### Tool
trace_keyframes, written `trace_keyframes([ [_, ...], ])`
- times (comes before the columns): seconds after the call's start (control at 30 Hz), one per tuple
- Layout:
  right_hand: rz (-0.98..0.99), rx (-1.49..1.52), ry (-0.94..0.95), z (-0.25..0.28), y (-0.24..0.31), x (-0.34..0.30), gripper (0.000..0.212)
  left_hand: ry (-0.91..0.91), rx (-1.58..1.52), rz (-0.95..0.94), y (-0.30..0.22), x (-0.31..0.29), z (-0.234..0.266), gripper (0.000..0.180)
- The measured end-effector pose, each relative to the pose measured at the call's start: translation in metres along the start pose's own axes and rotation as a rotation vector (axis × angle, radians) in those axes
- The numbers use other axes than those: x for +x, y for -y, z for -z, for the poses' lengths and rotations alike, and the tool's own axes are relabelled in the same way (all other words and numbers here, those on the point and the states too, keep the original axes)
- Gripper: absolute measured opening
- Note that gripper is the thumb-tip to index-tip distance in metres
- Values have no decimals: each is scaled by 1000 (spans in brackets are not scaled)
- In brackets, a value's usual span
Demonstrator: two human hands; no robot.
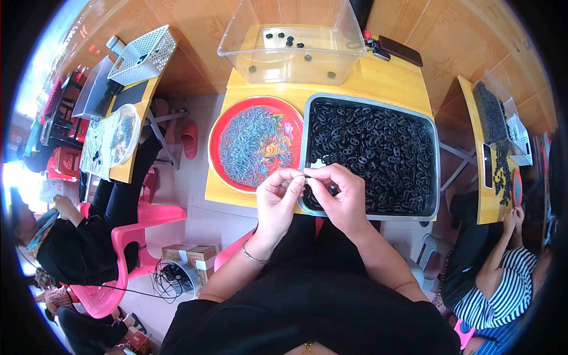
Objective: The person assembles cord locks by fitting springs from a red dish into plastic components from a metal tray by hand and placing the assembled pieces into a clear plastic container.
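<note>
My left hand (280, 198) and my right hand (337, 196) meet fingertip to fingertip over the near left corner of a metal tray (439, 171). Both are closed in a pinch on a small dark piece (306, 177), mostly covered by the fingers. Many black oval plastic pieces with holes (373, 154) fill the tray. Left of it, close to my left hand, a round red tray (216, 160) with a printed pattern holds a heap of small thin bluish-grey metal pins (245, 139).
Behind the trays stands a clear plastic bin (284, 62) with several black pieces inside. A dark wallet-like case (400, 51) and keys (378, 50) lie at the table's far right. People work at side tables (151, 83) left and right. A pink chair (127, 236) stands left.
</note>
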State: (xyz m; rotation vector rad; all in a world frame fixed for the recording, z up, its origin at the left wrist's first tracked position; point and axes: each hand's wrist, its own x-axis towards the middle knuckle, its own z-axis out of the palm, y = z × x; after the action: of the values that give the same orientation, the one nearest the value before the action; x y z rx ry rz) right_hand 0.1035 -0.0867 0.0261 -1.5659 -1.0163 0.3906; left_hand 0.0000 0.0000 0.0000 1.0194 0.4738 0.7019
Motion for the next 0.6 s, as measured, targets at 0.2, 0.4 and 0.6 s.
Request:
trace_keyframes([
  [0.2,-225,423,58,-8,-10,-1,16,21,191,-72,-3,1,9,13],
  [0.4,-222,352,-2,-8,-12,-2,15,-28,79,24,-9,3,8,11],
  [0.6,-164,302,1,-6,-11,-4,15,39,195,44,-8,4,8,7],
])
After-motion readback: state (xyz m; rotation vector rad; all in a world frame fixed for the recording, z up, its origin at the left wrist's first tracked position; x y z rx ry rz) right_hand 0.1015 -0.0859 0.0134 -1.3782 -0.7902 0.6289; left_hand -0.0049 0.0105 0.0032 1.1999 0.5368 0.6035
